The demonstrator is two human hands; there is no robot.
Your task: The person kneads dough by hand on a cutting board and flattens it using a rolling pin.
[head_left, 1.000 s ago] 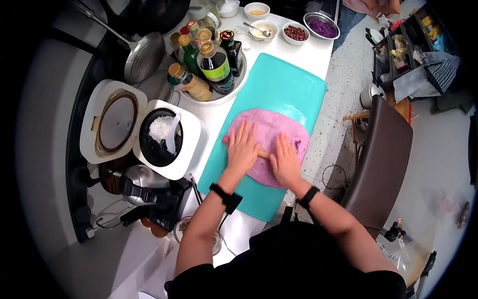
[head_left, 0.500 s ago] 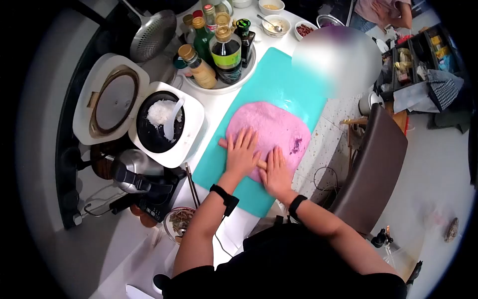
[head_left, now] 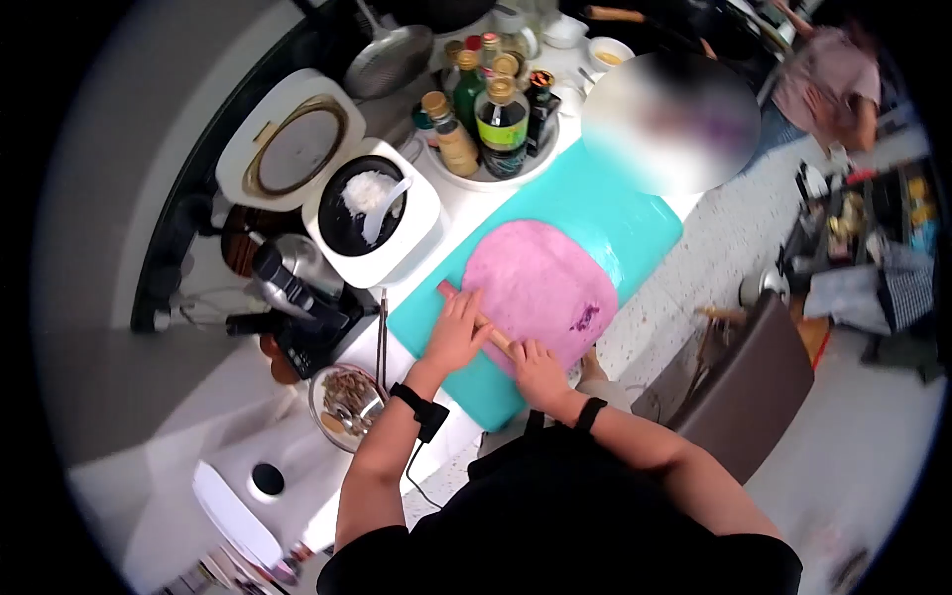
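On the teal board (head_left: 645,233), toward its near end, one sheet of pink dough (head_left: 540,278) lies flat, with a purple patch (head_left: 586,317) near its right edge. A wooden rolling pin (head_left: 500,343) lies across the dough's near-left margin, one end standing out past it over the board. Left hand (head_left: 456,332): laid over the pin beside that protruding end. Right hand (head_left: 540,375): over the pin's other part, fingers bent, the pin's end hidden. Whether either of the hands closes round the pin or only presses cannot be told. Step in hand, as judged: rolling out the dough. Any further pass calls for even pressure from both sides, with care at the patch, where the sheet may be weaker. Left of the board: a rice cooker (head_left: 426,223), lid raised.
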